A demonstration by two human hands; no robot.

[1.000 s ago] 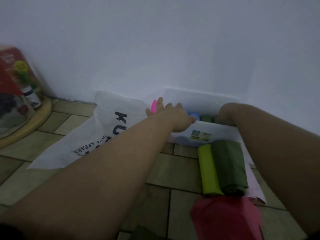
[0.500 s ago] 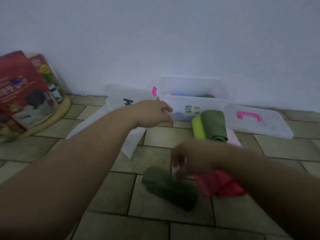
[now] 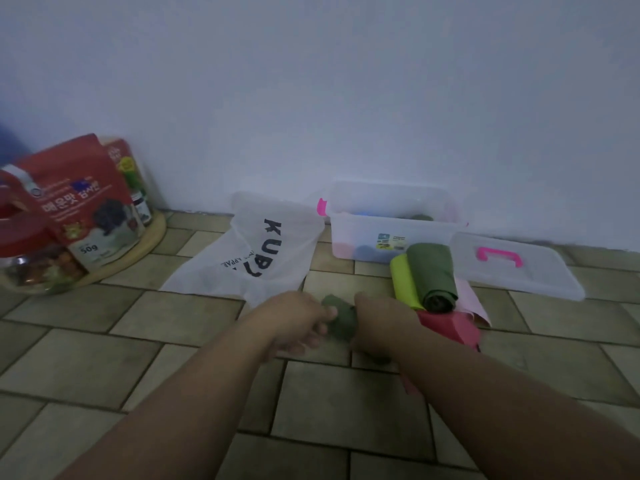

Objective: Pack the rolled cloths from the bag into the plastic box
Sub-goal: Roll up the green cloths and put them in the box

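A dark green rolled cloth [image 3: 341, 318] lies on the tiled floor between my hands. My left hand [image 3: 296, 322] grips its left end and my right hand [image 3: 379, 323] covers its right end. The clear plastic box [image 3: 360, 242] stands open against the wall, with a blue cloth and a green cloth showing inside. In front of it lie a lime rolled cloth [image 3: 401, 280] and a larger dark green rolled cloth [image 3: 433, 275]. A red cloth [image 3: 450, 329] and a pink cloth [image 3: 469, 299] lie beside my right wrist. The white bag [image 3: 263, 251] lies flat on the floor.
The box's clear lid [image 3: 512, 271] with a pink handle lies on the floor to the right of the box. At the far left a round wooden board [image 3: 145, 240] carries a red snack packet [image 3: 79, 199] and a red-lidded jar [image 3: 24, 251]. A white wall closes the back.
Both hands have come back from the box and closed on the small dark green roll on the floor. The view has pulled away from the box.
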